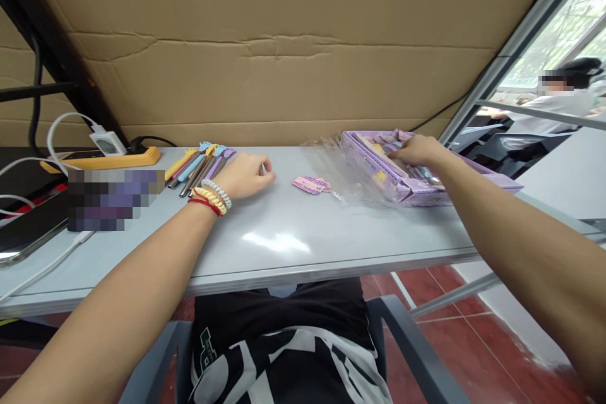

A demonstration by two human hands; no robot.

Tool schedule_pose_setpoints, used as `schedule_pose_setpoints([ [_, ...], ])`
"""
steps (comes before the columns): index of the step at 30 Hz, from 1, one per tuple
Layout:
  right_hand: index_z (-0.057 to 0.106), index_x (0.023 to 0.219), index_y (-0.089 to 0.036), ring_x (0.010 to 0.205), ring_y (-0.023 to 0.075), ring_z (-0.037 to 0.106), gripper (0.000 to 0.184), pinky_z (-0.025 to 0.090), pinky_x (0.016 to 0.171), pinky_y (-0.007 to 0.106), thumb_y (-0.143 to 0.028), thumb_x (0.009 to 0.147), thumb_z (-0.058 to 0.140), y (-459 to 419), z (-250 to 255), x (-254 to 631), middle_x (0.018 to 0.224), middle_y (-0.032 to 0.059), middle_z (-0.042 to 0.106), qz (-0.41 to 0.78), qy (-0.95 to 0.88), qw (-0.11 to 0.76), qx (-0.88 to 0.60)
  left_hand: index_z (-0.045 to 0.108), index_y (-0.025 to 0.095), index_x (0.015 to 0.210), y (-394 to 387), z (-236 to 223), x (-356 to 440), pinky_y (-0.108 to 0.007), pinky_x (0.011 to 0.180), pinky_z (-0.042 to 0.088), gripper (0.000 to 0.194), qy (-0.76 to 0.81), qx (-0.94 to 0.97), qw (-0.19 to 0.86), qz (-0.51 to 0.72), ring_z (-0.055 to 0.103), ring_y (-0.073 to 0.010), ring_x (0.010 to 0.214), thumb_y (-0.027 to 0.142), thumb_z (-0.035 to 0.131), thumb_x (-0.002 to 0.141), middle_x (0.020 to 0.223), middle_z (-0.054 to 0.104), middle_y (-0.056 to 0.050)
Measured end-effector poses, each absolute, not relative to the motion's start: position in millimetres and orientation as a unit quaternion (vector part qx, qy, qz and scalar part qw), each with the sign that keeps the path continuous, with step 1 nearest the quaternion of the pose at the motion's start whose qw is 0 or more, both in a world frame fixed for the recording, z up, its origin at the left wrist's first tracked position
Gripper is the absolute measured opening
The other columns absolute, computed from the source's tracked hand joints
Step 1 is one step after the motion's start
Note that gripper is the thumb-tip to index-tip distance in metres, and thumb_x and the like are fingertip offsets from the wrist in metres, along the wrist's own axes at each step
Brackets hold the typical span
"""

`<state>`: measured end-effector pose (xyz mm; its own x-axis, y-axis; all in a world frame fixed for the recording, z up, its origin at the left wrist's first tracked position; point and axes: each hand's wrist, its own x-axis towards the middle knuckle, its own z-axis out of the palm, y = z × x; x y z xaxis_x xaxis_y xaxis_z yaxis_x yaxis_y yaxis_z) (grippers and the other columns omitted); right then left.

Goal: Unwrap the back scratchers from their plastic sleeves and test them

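Grey table [284, 246] against a cardboard wall [293, 44]; red floor tiles [426, 303].

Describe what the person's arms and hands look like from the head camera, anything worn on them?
Both arms are bare, with no sleeves or gloves in view. The left hand has three bracelets at the wrist: a pale beaded one, a yellow beaded one and a thin red cord. The right hand and its wrist show nothing worn.

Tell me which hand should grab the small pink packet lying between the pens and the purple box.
Left, probably. The left hand rests loosely curled on the table beside the pink packet, while the right hand is busy inside the purple box.
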<state>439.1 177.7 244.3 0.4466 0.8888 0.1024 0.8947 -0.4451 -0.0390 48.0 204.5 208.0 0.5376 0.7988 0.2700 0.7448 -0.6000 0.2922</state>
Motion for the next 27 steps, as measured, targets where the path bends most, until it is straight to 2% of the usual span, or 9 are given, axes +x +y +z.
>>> schedule_pose_setpoints([
  [2, 0.067, 0.074, -0.011, 0.083, 0.0274, 0.065, 0.031, 0.045, 0.071, 0.035, -0.039, 0.084, 0.057, 179.2, 236.1, 447.1, 0.081, 0.0193, 0.068, 0.003, -0.516, 0.013, -0.856, 0.063, 0.019, 0.088, 204.3, 206.7, 48.8, -0.03, 0.069, 0.044, 0.025, 0.424, 0.887, 0.074, 0.167, 0.065, -0.0195, 0.075, 0.039, 0.05, 0.082, 0.076, 0.071, -0.002],
  [4, 0.068, 0.081, -0.013, 0.09, 0.0263, 0.065, 0.024, 0.046, 0.074, 0.033, -0.033, 0.084, 0.055, 180.0, 229.8, 450.4, 0.094, 0.0185, 0.07, 0.016, -0.51, -0.004, -0.86, 0.063, 0.019, 0.089, 204.0, 206.5, 49.0, -0.03, 0.068, 0.043, 0.025, 0.424, 0.889, 0.07, 0.158, 0.065, -0.0196, 0.074, 0.039, 0.049, 0.082, 0.076, 0.071, -0.002],
  [6, 0.068, 0.088, -0.014, 0.098, 0.0276, 0.064, 0.02, 0.047, 0.078, 0.033, -0.028, 0.082, 0.056, 179.9, 226.1, 451.1, 0.106, 0.0183, 0.069, 0.012, -0.503, -0.011, -0.864, 0.063, 0.019, 0.089, 203.8, 207.1, 48.2, -0.03, 0.067, 0.043, 0.026, 0.428, 0.887, 0.068, 0.157, 0.065, -0.0196, 0.074, 0.04, 0.049, 0.083, 0.077, 0.071, -0.003],
  [9, 0.068, 0.096, -0.014, 0.104, 0.0329, 0.063, 0.027, 0.049, 0.081, 0.039, -0.032, 0.078, 0.059, 177.9, 224.0, 449.2, 0.116, 0.0206, 0.066, 0.003, -0.478, -0.017, -0.878, 0.063, 0.019, 0.088, 203.7, 208.8, 46.6, -0.029, 0.065, 0.043, 0.026, 0.433, 0.885, 0.067, 0.158, 0.065, -0.0193, 0.075, 0.04, 0.049, 0.083, 0.078, 0.072, -0.003],
  [13, 0.066, 0.103, -0.017, 0.107, 0.0368, 0.062, 0.033, 0.049, 0.082, 0.044, -0.038, 0.078, 0.061, 174.1, 223.8, 443.5, 0.119, 0.0216, 0.064, -0.007, -0.457, -0.021, -0.889, 0.064, 0.019, 0.089, 202.5, 210.9, 46.2, -0.029, 0.065, 0.044, 0.027, 0.437, 0.885, 0.064, 0.146, 0.066, -0.0198, 0.076, 0.04, 0.048, 0.083, 0.08, 0.072, -0.003],
  [22, 0.066, 0.106, -0.011, 0.101, 0.0326, 0.061, 0.037, 0.045, 0.077, 0.04, -0.039, 0.082, 0.06, 170.1, 223.4, 439.4, 0.118, 0.0264, 0.064, -0.015, -0.479, -0.007, -0.878, 0.066, 0.02, 0.092, 200.2, 212.2, 47.0, -0.03, 0.067, 0.046, 0.03, 0.44, 0.888, 0.052, 0.122, 0.068, -0.0216, 0.081, 0.041, 0.047, 0.084, 0.085, 0.074, -0.004],
  [27, 0.068, 0.1, -0.012, 0.099, 0.0314, 0.063, 0.029, 0.047, 0.078, 0.039, -0.029, 0.076, 0.062, 169.2, 223.7, 442.8, 0.113, 0.0221, 0.066, -0.028, -0.475, 0.014, -0.88, 0.066, 0.019, 0.097, 201.2, 211.9, 46.9, -0.03, 0.069, 0.047, 0.032, 0.439, 0.888, 0.056, 0.124, 0.068, -0.0217, 0.081, 0.042, 0.047, 0.084, 0.084, 0.074, -0.005],
])
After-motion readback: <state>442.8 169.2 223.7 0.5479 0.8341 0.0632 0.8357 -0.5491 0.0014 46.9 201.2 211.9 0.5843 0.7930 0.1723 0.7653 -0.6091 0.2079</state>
